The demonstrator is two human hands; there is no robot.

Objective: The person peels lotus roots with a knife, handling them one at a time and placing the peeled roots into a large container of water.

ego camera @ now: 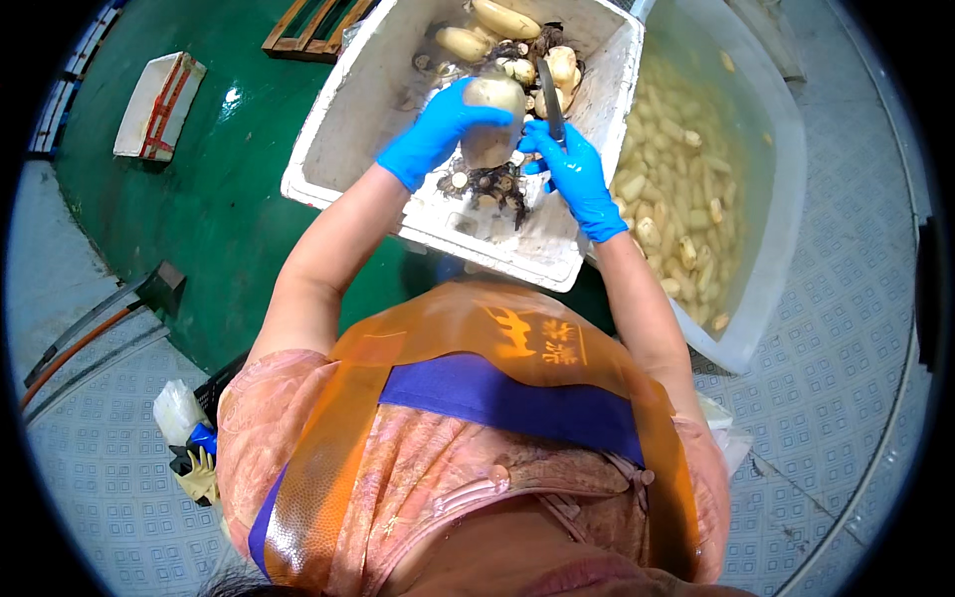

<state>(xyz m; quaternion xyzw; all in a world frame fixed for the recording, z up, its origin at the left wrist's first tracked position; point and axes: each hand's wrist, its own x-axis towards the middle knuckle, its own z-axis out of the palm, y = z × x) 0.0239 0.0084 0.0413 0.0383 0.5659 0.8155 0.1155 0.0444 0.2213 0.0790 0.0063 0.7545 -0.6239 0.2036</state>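
Note:
Both hands wear blue gloves and are over a white foam box (321,160). My left hand (446,128) grips a thick, pale lotus root segment (492,123), its thumb across the front. My right hand (571,168) holds a knife (550,101) by its handle, the blade pointing away from me, just right of the segment. Beyond them in the box lie whole pale root segments (506,19) and knobbly cut pieces (563,67). Dark fibrous trimmings (489,183) with small round slices lie on the box floor nearer to me.
At the right stands a large translucent tub (780,186) of cloudy water with many pale root segments (671,172). A wooden pallet (317,26) and a taped foam box (158,108) are on the green floor. Long-handled tools (89,336) lie at the left, above bags and a cream glove (200,476).

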